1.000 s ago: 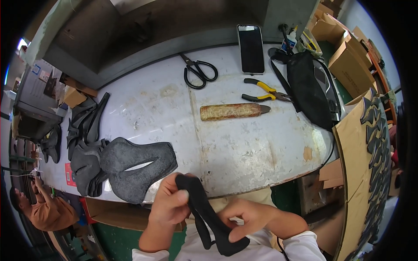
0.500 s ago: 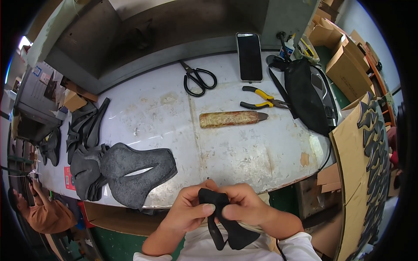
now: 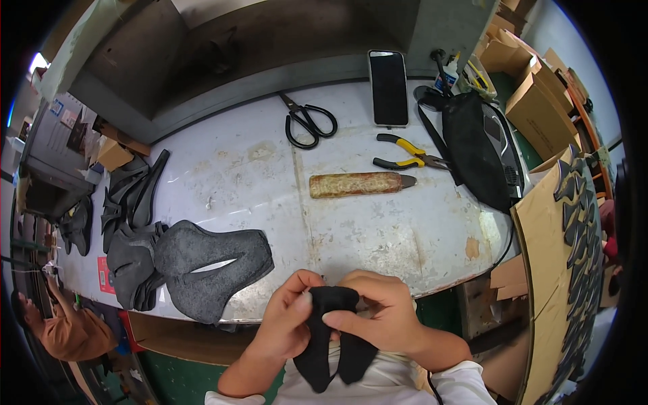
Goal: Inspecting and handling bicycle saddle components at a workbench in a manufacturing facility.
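Note:
Between my hands, just off the table's near edge, is a black shoe upper piece [image 3: 322,351] with a long slit, its two lobes hanging down. My left hand [image 3: 289,317] pinches its left upper edge between thumb and fingers. From the other side my right hand [image 3: 381,314] grips the top, with the thumb flat on the front and the fingers behind, partly hidden. To the left lie similar grey slit pieces [image 3: 189,260], several of them overlapping in a stack [image 3: 131,260].
On the white table [image 3: 263,192] lie a wrapped-handle knife [image 3: 358,184], yellow-black pliers [image 3: 408,154], black scissors [image 3: 309,125], a phone [image 3: 388,88] and a black pouch [image 3: 476,145]. Dark shoe parts [image 3: 138,192] sit at left. A cardboard sheet [image 3: 540,270] bearing dark pieces stands at right; another person [image 3: 77,331] works far left.
The black shoe upper piece has turned so that its slit faces me and its lobes hang straighter. My right thumb has moved left across its front.

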The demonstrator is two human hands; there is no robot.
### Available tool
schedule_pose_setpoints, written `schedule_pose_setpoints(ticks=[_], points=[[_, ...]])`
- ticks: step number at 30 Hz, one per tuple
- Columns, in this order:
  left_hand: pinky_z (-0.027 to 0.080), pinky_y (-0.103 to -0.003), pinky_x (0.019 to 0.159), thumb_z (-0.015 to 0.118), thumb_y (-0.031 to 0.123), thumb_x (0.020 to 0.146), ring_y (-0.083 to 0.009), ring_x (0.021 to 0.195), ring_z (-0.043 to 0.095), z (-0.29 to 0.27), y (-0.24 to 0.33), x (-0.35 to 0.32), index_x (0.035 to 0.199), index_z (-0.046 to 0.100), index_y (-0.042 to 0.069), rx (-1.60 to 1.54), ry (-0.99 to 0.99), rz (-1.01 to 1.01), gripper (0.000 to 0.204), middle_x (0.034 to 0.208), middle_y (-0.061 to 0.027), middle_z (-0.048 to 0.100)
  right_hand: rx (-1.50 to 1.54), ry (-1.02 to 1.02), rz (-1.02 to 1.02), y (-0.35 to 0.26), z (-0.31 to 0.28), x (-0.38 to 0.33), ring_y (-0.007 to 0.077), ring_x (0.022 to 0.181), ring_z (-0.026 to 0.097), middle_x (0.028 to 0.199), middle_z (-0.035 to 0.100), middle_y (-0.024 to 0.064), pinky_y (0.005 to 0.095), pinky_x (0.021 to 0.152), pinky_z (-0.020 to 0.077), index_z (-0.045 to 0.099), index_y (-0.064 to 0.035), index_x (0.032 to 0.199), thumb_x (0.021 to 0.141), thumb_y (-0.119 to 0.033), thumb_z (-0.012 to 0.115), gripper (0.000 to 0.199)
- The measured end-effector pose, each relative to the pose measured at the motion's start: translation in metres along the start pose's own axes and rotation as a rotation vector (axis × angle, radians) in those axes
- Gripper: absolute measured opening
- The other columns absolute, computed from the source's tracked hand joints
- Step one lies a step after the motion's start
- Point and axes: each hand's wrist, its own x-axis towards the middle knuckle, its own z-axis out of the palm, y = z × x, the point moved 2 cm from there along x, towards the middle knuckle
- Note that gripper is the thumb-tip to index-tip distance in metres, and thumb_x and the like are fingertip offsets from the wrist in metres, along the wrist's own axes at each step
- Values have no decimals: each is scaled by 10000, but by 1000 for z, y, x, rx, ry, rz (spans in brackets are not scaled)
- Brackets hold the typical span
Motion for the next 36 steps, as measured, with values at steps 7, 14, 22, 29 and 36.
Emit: schedule_pose_setpoints(ticks=[7,14,22,29,36], points=[[341,-252,555,493,152,1001,-75,641,406,19,16,-8,758,498,26,1095,93,603,274,691,6,471,255,-55,191,13,-9,-10,61,717,565,835,631,27,211,604,440,666,50,967,853,-6,720,138],[357,-266,573,522,148,996,-100,620,415,25,5,0,770,503,31,1094,36,800,255,693,-10,472,707,-83,342,13,-4,-16,101,817,613,946,662,67,231,720,492,657,54,1040,868,7,689,181],[362,-268,554,559,170,984,-79,617,456,27,20,-4,749,517,18,1142,-72,372,283,684,2,513,825,112,277,25,-8,-12,144,827,643,939,675,95,292,737,525,611,44,1057,914,-28,637,162],[371,-252,539,555,214,996,-36,643,475,20,15,-2,745,571,12,1079,-70,493,323,724,26,578,980,33,395,8,-3,-8,172,792,658,931,679,116,328,653,543,610,47,1071,920,-21,618,165],[315,-261,496,648,178,937,-54,563,402,25,20,-13,766,598,-2,808,-101,51,254,595,11,475,315,176,81,4,-8,-10,198,822,650,1005,663,133,318,752,517,603,58,1109,869,11,671,254]])
